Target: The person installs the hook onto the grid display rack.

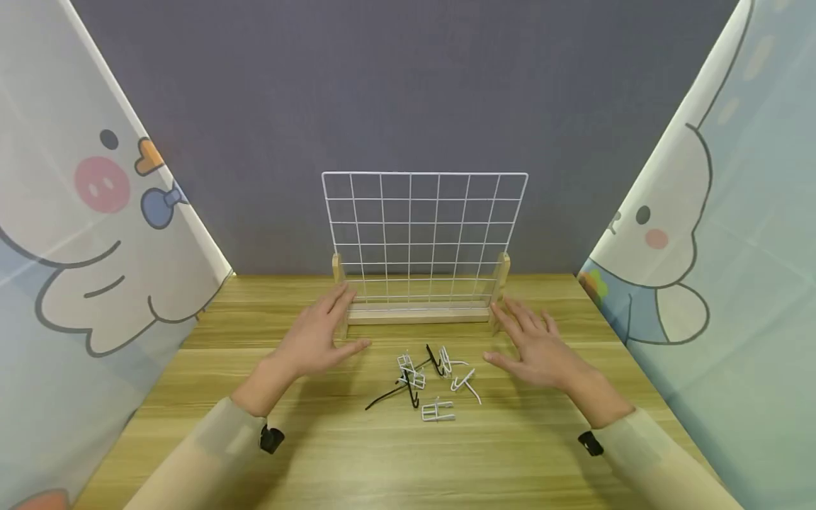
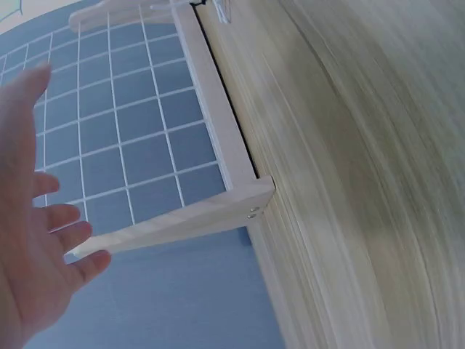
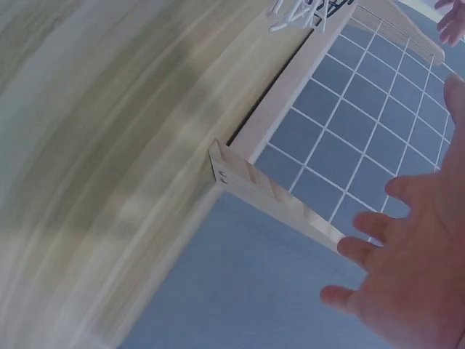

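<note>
A white wire grid panel (image 1: 410,223) stands upright in a wooden base (image 1: 417,315) with two side posts. My left hand (image 1: 315,336) hovers by the left post, fingers stretched toward it and thumb spread. On the other side, my right hand (image 1: 535,347) is held near the right post with its fingers spread. Neither palm holds anything in the wrist views; whether any fingertip touches the stand, I cannot tell. Between the hands lies a loose group of hooks: black ones (image 1: 411,391), a white one (image 1: 437,411) at the front, and another white hook (image 1: 465,381) toward the right.
Everything stands on a wood-grain table (image 1: 357,460). A dark grey panel (image 1: 408,85) rises behind the grid. Printed cartoon curtains, one on the left (image 1: 159,269) and one on the right (image 1: 676,212), flank the table.
</note>
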{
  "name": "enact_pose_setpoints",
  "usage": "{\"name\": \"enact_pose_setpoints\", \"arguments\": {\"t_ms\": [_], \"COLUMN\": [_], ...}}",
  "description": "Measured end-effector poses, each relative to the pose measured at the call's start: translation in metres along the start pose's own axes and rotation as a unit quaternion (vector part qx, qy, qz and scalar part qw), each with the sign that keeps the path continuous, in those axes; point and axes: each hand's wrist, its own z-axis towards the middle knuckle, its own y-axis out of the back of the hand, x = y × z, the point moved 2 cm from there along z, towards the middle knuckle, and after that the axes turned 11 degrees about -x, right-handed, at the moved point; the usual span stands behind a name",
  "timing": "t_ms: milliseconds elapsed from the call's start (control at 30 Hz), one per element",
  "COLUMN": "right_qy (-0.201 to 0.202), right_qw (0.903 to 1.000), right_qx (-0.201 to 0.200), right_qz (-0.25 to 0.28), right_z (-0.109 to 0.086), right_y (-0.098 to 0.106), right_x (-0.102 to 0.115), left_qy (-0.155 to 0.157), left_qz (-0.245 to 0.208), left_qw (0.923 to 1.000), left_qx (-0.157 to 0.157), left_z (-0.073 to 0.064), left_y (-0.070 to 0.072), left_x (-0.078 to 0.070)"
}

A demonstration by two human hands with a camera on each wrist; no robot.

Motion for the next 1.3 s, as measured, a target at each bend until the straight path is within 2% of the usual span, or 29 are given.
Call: {"name": "enact_pose_setpoints", "arguments": {"t_ms": [100,167,267,367,533,667,867,967,1167,1300], "right_qy": [0.005,0.005,-0.002,-0.009,-0.01,-0.009,-0.009,-0.007,-0.009,-0.019], "right_qw": [0.9997,0.999,0.997,0.9942,0.9906,0.9883,0.9858,0.9857,0.9859,0.9867], "right_qx": [-0.019,-0.031,-0.034,-0.029,-0.024,-0.024,-0.02,-0.023,-0.023,-0.014], "right_qz": [0.012,0.032,0.069,0.103,0.134,0.15,0.167,0.167,0.166,0.161], "right_z": [0.001,0.002,0.003,0.004,0.005,0.005,0.004,0.002,0.0,-0.001], "right_y": [0.0,0.0,-0.001,-0.003,-0.008,-0.009,-0.012,-0.014,-0.019,-0.021], "right_x": [0.001,0.002,0.003,0.004,0.006,0.008,0.007,0.006,0.003,0.002], "left_qy": [0.023,0.048,0.086,0.111,0.136,0.162,0.191,0.198,0.21,0.213], "left_qz": [-0.052,-0.09,-0.148,-0.195,-0.23,-0.26,-0.332,-0.36,-0.389,-0.405], "left_qw": [0.9975,0.9928,0.9816,0.9679,0.9509,0.9394,0.9138,0.902,0.89,0.8812], "left_qx": [-0.042,-0.063,-0.085,-0.113,-0.156,-0.154,-0.135,-0.131,-0.111,-0.119], "left_z": [0.004,0.006,0.01,0.019,0.042,0.061,0.079,0.083,0.084,0.085], "left_y": [0.0,0.001,0.004,0.005,0.003,-0.001,-0.009,-0.014,-0.021,-0.024], "left_x": [0.005,0.01,0.017,0.029,0.049,0.062,0.075,0.08,0.084,0.084]}}
